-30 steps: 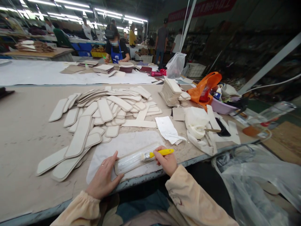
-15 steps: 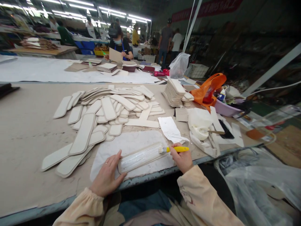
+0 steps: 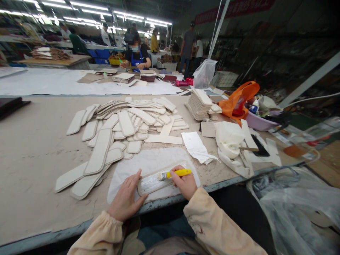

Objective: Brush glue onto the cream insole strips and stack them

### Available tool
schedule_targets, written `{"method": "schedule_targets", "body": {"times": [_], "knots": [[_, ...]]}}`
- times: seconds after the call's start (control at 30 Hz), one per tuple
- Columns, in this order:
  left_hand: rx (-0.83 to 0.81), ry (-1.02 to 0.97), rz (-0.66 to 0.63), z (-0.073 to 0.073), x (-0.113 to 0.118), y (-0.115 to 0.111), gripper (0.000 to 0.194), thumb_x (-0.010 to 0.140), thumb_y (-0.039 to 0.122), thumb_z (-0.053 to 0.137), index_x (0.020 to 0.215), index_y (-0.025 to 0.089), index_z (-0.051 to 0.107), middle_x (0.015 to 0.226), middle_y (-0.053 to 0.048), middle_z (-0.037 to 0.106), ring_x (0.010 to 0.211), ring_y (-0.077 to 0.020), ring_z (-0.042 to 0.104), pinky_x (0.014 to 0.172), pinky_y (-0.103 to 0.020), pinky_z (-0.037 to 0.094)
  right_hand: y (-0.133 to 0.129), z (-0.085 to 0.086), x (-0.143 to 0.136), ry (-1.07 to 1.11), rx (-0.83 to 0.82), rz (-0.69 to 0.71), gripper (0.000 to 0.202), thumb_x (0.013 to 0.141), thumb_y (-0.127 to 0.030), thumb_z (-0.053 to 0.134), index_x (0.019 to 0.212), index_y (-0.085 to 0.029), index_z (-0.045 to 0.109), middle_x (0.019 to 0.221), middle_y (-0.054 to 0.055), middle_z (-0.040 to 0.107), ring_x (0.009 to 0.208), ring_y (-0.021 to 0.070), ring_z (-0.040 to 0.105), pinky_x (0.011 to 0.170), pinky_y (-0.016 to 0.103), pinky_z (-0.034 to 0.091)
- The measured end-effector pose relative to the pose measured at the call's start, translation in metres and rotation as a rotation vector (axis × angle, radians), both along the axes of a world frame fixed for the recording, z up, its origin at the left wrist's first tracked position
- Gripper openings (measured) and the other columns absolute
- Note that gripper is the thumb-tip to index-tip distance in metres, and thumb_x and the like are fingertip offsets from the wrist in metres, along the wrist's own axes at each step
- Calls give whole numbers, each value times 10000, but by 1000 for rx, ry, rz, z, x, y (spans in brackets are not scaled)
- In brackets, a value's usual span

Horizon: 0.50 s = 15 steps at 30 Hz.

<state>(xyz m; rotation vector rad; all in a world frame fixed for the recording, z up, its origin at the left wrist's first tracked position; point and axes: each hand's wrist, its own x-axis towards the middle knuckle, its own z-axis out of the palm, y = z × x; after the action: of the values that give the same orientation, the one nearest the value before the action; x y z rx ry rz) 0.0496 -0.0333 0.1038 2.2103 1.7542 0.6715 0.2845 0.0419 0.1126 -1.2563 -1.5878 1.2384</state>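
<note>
Well apart from hands [image 3: 186, 184], cluttered basin [image 3: 259, 122].

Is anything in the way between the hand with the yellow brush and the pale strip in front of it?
Nothing visible, apart from the yellow brush itself: the right hand holds its handle, and its bristles meet the pale strip. The left hand is at the strip's left end, clear of the bristles.

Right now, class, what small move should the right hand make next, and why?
I'd have the right hand sweep the brush lengthwise along the strip: the bristles are near its middle, glossy streaks run along its length, and the left hand lies against its left end, seemingly steadying it.
</note>
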Motion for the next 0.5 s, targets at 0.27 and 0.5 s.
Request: {"method": "schedule_targets", "body": {"times": [0.27, 0.5], "knots": [[-6, 33, 0, -4, -3, -1, 787, 787, 351, 557, 1420, 197, 115, 1250, -128, 477, 1168, -262, 444, 1000, -454, 388, 28, 0, 80, -66, -33, -234, 294, 778, -483, 543, 799, -190, 539, 558, -16, 550, 435, 120, 512, 411, 213, 408], [24, 51, 0, -5, -3, 1, 795, 774, 378, 569, 1418, 206, 137, 1207, -114, 524, 1134, -259, 489, 972, -439, 423, 31, 3, 91, -6, -11, -283, 311, 778, -507, 552, 784, -198, 516, 547, -20, 531, 429, 122, 503, 403, 221, 396]]}}
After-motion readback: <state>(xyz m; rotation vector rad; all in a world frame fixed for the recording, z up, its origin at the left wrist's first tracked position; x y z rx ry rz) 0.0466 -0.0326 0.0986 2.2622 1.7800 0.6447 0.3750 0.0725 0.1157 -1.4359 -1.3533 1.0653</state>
